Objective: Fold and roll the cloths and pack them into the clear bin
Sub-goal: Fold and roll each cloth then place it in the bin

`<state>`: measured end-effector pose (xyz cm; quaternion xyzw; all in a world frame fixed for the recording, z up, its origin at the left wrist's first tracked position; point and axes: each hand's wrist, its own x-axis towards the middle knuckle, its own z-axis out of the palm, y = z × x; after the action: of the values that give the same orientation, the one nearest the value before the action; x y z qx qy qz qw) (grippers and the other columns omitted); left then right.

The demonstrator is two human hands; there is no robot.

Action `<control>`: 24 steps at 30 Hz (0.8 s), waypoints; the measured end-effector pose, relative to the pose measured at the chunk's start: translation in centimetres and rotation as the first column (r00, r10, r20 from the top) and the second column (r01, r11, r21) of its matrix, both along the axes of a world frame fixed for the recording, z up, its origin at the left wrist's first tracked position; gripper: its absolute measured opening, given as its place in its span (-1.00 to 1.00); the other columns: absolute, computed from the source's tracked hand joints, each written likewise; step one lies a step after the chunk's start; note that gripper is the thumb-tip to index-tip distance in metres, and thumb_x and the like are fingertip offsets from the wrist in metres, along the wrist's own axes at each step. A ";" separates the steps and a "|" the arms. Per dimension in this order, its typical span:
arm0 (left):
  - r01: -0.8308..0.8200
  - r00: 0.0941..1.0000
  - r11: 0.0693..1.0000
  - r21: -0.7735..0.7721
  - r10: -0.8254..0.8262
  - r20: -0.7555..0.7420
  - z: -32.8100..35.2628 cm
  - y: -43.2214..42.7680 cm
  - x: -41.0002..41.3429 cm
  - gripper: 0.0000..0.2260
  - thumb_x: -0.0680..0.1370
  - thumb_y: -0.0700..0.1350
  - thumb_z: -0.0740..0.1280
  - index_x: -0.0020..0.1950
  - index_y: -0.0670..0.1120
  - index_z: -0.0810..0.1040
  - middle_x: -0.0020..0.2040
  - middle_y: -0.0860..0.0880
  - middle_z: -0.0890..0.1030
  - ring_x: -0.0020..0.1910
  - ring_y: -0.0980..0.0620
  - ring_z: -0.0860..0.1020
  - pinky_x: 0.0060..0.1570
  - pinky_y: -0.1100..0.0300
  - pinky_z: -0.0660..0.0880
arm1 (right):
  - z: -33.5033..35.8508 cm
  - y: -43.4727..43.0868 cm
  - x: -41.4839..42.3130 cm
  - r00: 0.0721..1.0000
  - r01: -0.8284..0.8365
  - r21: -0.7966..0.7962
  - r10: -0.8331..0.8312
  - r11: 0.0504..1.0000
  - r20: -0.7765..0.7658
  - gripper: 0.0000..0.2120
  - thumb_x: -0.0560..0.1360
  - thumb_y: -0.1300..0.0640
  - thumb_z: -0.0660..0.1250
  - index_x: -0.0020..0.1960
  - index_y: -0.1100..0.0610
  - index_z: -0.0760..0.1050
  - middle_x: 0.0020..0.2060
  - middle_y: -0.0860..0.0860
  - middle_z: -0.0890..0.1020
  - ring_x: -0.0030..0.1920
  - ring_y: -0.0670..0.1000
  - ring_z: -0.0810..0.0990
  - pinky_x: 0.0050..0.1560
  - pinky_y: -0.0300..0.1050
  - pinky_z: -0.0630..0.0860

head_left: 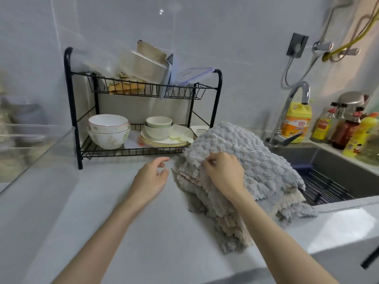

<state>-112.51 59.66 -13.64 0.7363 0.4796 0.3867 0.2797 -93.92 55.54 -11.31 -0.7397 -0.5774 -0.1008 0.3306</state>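
Pinching the top grey cloth [246, 152] at its near-left edge, the right hand [223, 171] should peel only that layer off the pile [231, 220] beside the sink [338, 167] while the left hand [151, 177], loosely open and empty, takes another corner, bin [37, 152] far left.

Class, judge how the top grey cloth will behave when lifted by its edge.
Probably floppy: the grey cloth sags over the pile and the sink edge. Likely light: the right hand merely pinches its corner. Its plush surface should resist slipping.
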 end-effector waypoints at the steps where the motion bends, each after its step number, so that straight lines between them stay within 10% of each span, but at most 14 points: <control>1: 0.004 1.000 1.000 0.018 -0.004 -0.011 0.4 -0.4 -0.3 -0.66 0.58 -0.16 0.21 0.35 0.01 0.43 0.20 0.02 0.51 0.00 0.05 0.53 -0.05 0.23 0.36 | 0.6 -0.2 0.0 0.998 -0.028 -0.010 0.028 1.000 -0.058 -0.82 0.49 0.12 0.28 -0.11 0.07 0.67 -0.31 0.01 0.65 -0.27 0.09 0.58 -0.32 -0.10 0.47; 8: 0.069 0.997 0.978 0.199 -0.072 0.006 4.0 -4.3 -2.0 -0.44 0.54 -0.15 0.33 0.50 0.02 0.22 0.42 -0.04 0.34 0.36 0.05 0.33 0.31 0.23 0.25 | 6.2 -3.5 -0.8 0.945 -0.176 0.126 0.203 0.976 -0.256 -0.79 0.57 0.13 0.25 0.01 0.13 0.66 -0.08 0.05 0.69 -0.06 0.08 0.63 -0.01 0.02 0.56; 15: 0.132 0.972 0.957 0.258 -0.176 0.154 7.5 -8.9 -1.6 -0.15 0.35 0.10 0.50 0.48 0.28 0.05 0.42 0.09 0.32 0.39 0.16 0.27 0.36 0.13 0.29 | 12.3 -8.9 -3.9 0.752 -0.553 0.169 0.576 0.816 -0.320 -0.77 0.61 0.13 0.20 -0.20 0.00 0.51 -0.32 -0.16 0.53 -0.33 -0.30 0.46 -0.28 -0.40 0.33; 20: 0.198 0.895 0.976 0.091 -0.218 0.389 9.4 -13.5 -3.8 -0.33 0.34 0.12 0.50 0.37 0.17 0.29 0.19 0.03 0.56 0.11 0.12 0.57 0.08 0.16 0.53 | 13.4 -11.5 -6.1 0.667 -0.613 0.135 0.602 0.778 -0.439 -0.82 0.64 0.09 0.13 -0.10 0.07 0.42 -0.27 -0.05 0.52 -0.30 -0.10 0.46 -0.30 -0.32 0.39; 24: 0.017 0.957 0.995 0.097 -0.044 0.288 9.6 -15.5 -6.5 -0.81 0.54 -0.10 0.35 0.13 -0.04 0.48 0.01 -0.06 0.64 -0.11 0.07 0.61 -0.15 0.20 0.56 | 12.0 -12.5 -7.0 0.668 -0.595 0.046 0.525 0.803 -0.527 -0.78 0.65 0.04 0.09 -0.14 0.04 0.36 -0.40 -0.04 0.41 -0.45 -0.05 0.29 -0.45 -0.21 0.24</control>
<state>-119.06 44.21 -4.08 0.6914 0.4034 0.5080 0.3181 -100.94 43.05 0.72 -0.5448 -0.6714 0.2452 0.4386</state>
